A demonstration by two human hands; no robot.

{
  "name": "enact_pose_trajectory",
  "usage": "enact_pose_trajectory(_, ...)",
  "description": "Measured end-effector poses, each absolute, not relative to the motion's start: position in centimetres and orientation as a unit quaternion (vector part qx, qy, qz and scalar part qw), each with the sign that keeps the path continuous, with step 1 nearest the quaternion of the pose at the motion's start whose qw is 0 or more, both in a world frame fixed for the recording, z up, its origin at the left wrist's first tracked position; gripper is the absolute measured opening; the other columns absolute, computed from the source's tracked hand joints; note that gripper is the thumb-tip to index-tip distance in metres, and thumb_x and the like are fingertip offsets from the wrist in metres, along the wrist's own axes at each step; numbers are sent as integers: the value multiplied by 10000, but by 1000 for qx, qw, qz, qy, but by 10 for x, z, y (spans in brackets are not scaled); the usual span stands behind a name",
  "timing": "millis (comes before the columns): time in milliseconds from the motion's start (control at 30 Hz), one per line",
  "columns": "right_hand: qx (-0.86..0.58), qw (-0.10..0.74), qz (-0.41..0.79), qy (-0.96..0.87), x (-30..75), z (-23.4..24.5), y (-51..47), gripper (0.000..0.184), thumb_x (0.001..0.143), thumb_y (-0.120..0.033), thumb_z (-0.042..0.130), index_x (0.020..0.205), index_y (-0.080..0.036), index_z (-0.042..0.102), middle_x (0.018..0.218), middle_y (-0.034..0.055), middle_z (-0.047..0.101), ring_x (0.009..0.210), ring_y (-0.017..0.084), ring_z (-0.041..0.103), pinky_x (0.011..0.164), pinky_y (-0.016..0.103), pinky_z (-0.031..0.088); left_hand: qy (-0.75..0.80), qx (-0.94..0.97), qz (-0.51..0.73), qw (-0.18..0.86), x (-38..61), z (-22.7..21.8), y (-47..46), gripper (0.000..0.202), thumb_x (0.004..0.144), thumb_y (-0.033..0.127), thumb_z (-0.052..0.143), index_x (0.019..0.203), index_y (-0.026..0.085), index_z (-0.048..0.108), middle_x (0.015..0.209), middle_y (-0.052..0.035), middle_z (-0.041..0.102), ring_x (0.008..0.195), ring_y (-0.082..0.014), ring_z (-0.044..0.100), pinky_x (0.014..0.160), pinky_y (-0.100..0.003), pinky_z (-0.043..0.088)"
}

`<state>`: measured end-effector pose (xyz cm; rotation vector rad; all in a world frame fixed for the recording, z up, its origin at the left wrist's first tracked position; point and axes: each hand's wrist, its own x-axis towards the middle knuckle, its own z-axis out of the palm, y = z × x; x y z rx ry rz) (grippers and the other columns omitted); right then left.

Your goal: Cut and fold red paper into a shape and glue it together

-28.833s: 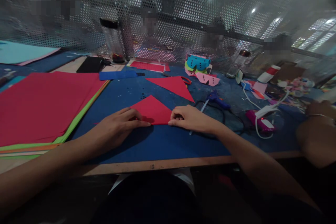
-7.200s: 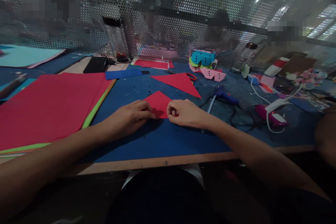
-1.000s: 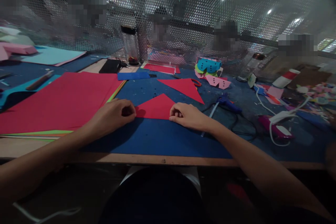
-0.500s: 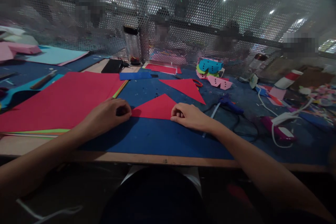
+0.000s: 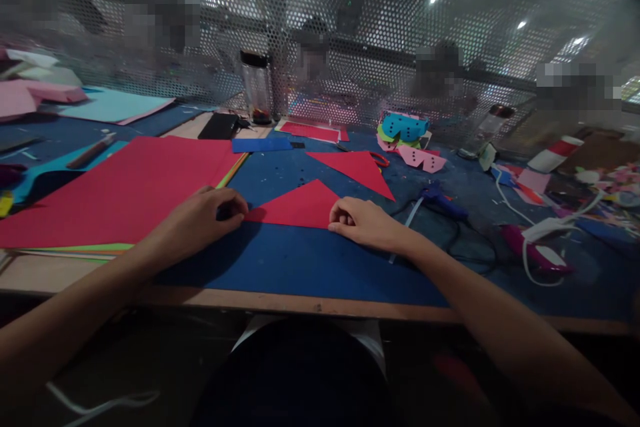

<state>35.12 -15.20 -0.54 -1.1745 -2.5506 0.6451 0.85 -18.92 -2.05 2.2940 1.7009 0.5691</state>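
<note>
A folded red paper triangle [image 5: 300,205] lies flat on the blue mat [image 5: 310,260] in front of me. My left hand [image 5: 203,217] is curled, its fingertips pinching the triangle's left corner. My right hand [image 5: 363,221] is curled too, fingers pressed on the triangle's right corner. A second red triangle [image 5: 357,168] lies just beyond, partly over orange-handled scissors [image 5: 380,159].
A stack of red and coloured sheets [image 5: 115,190] lies left. A blue glue gun [image 5: 440,199] with cable, a pink device [image 5: 530,250] and paper scraps sit right. Blue and pink paper masks [image 5: 407,137], a clear jar [image 5: 256,87] and a black case [image 5: 220,125] stand before the perforated screen.
My left hand has slid a little left along the triangle's bottom edge to its corner. My right hand stays on the right corner. The camera view has shifted slightly.
</note>
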Motion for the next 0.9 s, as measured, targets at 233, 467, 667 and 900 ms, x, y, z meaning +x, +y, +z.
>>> enact_pose_trajectory(233, -406, 125, 225, -877, 350, -5, -152, 99, 938, -295, 633, 947, -200, 659, 941, 30, 706, 825, 156, 616, 705, 275, 388, 584, 771, 222, 126, 3, -26, -186, 220, 888, 385, 576, 971, 208, 679, 972, -78, 710, 930, -256, 631, 791, -370, 466)
enact_pose_trajectory(467, -406, 125, 229, -876, 351, -6, -151, 99, 940, -294, 638, 949, -198, 657, 956, 38, 708, 830, 160, 615, 705, 279, 387, 571, 780, 226, 123, -3, -29, -183, 192, 892, 287, 553, 1007, 179, 662, 1037, -90, 692, 963, -243, 630, 852, -396, 487)
enact_pose_trajectory(667, -403, 124, 229, -877, 351, -6, -151, 103, 941, -297, 637, 949, -196, 656, 957, 38, 707, 830, 157, 613, 704, 274, 379, 552, 794, 248, 66, 3, -22, -191, 195, 915, 193, 529, 1038, 169, 678, 1117, -95, 669, 1043, -255, 615, 926, -437, 488)
enact_pose_trajectory(900, -410, 136, 217, -876, 349, -8, -151, 88, 908, -286, 656, 923, -200, 669, 904, 19, 709, 795, 146, 608, 677, 262, 354, 384, 884, 263, 44, 25, -24, -203, 267, 1025, 168, 479, 1129, 215, 721, 1162, -57, 696, 1101, -191, 642, 967, -352, 514)
